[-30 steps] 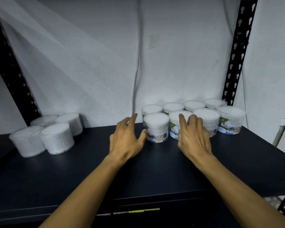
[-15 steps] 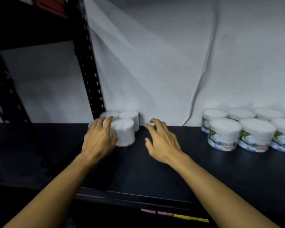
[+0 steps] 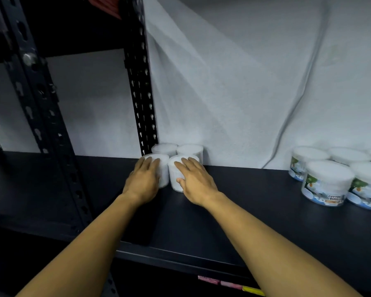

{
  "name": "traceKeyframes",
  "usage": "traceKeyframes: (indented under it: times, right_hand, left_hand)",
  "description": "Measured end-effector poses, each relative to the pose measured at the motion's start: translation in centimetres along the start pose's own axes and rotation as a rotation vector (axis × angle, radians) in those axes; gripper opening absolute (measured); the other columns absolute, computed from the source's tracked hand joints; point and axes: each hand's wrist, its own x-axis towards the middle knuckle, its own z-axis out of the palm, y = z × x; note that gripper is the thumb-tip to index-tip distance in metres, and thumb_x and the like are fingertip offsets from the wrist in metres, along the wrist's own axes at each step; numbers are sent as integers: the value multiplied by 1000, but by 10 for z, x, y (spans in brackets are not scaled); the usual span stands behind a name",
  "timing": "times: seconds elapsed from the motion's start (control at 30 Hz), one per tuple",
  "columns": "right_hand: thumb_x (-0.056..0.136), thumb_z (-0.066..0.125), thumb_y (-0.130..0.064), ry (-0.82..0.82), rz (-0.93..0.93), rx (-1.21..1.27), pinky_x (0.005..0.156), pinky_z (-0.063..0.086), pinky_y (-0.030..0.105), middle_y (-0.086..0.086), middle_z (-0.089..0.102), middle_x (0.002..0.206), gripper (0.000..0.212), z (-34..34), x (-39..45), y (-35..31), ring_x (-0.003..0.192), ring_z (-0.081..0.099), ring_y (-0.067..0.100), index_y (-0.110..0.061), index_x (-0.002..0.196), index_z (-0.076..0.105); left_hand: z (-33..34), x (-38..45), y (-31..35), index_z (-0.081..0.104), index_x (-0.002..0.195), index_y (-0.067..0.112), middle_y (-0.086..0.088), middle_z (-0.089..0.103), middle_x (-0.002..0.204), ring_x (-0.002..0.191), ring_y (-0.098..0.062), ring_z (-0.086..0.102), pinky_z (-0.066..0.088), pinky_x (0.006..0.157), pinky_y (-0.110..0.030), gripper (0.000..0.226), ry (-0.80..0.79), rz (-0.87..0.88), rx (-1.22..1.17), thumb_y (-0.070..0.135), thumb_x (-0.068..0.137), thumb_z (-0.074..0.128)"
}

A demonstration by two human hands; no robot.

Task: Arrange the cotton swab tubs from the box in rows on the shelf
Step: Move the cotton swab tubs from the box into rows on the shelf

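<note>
Four plain white tubs sit two by two on the dark shelf [image 3: 234, 202], tight against the black upright post [image 3: 140, 93] at the back wall. Left hand [image 3: 142, 182] lies over the front-left tub [image 3: 162, 168], fingers extended across its lid and near side. Right hand [image 3: 194, 181] lies likewise on the front-right tub [image 3: 175, 174], fingers fairly straight, thumb against the tub wall. Neither hand wraps its tub; both appear to press or nudge, not lift.

A second group, the labelled tubs [image 3: 323, 183], stands well apart at the right edge of the frame, in rows.

Judgement: tubs are likely light, rigid thin plastic with smooth walls, so they should slide easily on the shelf and could tip if pushed high. Best hold: low on the side wall, or thumb and fingers spanning the lid rim. The box is not in view.
</note>
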Motion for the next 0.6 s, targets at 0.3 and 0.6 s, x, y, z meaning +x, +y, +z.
traceKeyframes:
  times: [0.3, 0.6]
  right_hand:
    - [99, 44, -20, 13, 89, 128, 109, 29, 33, -3, 21, 156, 49, -6, -7, -4, 145, 9, 16, -22, 146, 31]
    - [99, 44, -26, 2, 119, 117, 103, 35, 32, -12, 21, 155, 48, -38, -62, 11, 143, 9, 7, -31, 145, 32]
  left_hand:
    - [-10, -10, 13, 28, 149, 16, -6, 30, 153, 145, -27, 16, 30, 111, -45, 55, 21, -20, 43, 18, 96, 43]
    - [-13, -47, 55, 36, 144, 16, -6, 40, 145, 137, -27, 23, 40, 102, -39, 49, 86, 19, -13, 19, 95, 43]
